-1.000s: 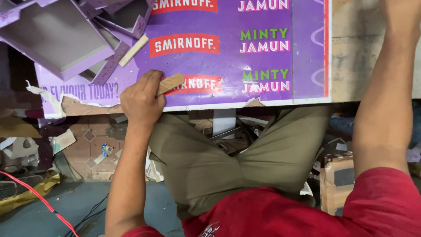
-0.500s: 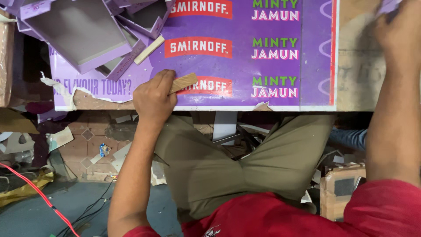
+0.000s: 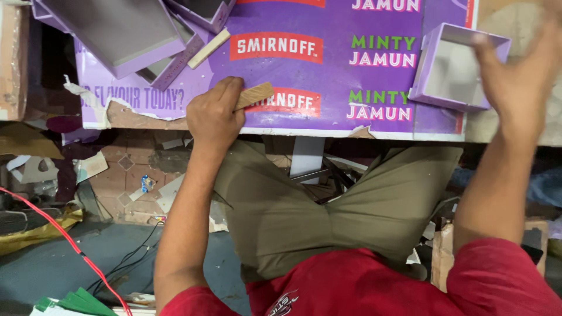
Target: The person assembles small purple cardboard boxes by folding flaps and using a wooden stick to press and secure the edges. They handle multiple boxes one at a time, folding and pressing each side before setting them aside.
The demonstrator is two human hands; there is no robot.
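While the left hand point(image 3: 213, 114) rests on the purple board point(image 3: 328, 70) with its fingers clamped on a tan block point(image 3: 254, 95), the right hand point(image 3: 515, 76), blurred, grips a small purple box point(image 3: 451, 70) at the board's right edge. Several finished-looking purple trays point(image 3: 117, 32) lie piled at the upper left, so the work seems partly done; how much remains cannot be told. Red rectangular labels and green and white lettering run down the board, whose lower left edge is torn. A red cable point(image 3: 70, 243) crosses the floor.
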